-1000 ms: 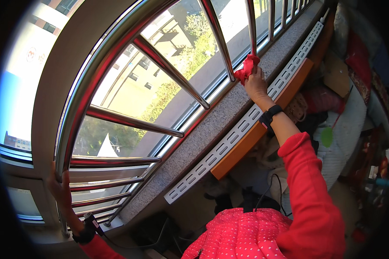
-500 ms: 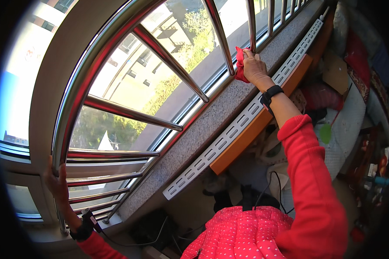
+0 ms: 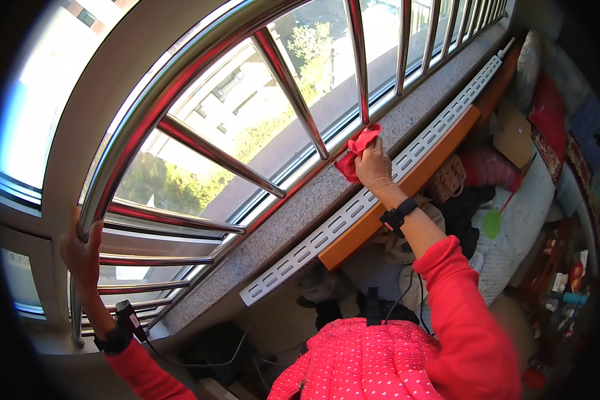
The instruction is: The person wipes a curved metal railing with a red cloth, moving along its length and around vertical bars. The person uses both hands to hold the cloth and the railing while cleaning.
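Red cloth (image 3: pixel 353 155) was gripped by right fingers (image 3: pixel 377 148), lower rail (image 3: pixel 305 179) just beyond; handrail (image 3: pixel 107 175) was held by left fingers (image 3: pixel 95 235).

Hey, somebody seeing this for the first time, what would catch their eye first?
Probably the shiny metal railing, curving down the left side in front of the bright window. Then the red cloth bunched in the right hand near the middle, at the railing's lower edge, and the red garment with white dots at the bottom center.

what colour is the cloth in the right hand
The cloth in the right hand is red, showing best in the head view.
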